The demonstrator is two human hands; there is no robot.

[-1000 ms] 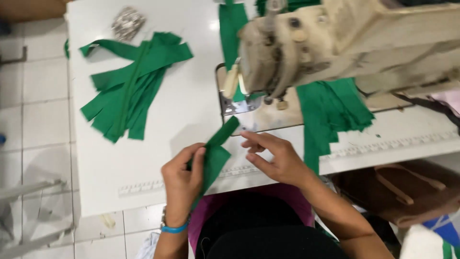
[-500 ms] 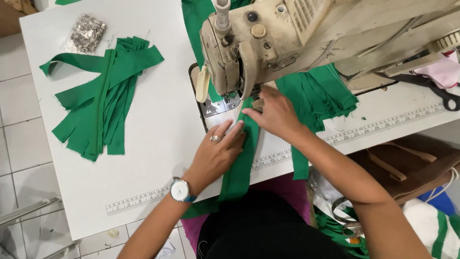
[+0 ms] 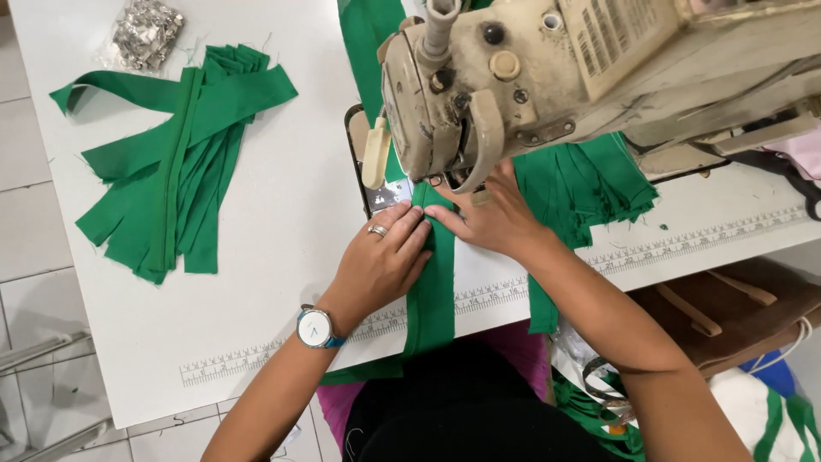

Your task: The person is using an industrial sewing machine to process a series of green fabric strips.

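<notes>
**Green strip pinned flat at the sewing machine**

The green fabric strip is laid along the white table, one end under the head of the sewing machine, the other hanging off the near edge toward the lap. It is pressed from both sides: left hand flat on its left edge, fingers extended, a ring on one; right hand flat on its right edge close to the presser area. Neither hand is closed round it; both are spread open, palms down, pinning the cloth to the table.

Handling, as judged: light, soft, limp, no stiffness of its own, edges likely to fray; slides easily on the smooth top. Best held flat at both edges just short of the needle, not pinched.

Containers: a clear plastic bag at the far left corner holds small shiny metal pieces; kind cannot be told. A loose pile of green strips lies beside it, a sewn stack right of the machine. A brown bag sits below the table edge, contents hidden.
</notes>
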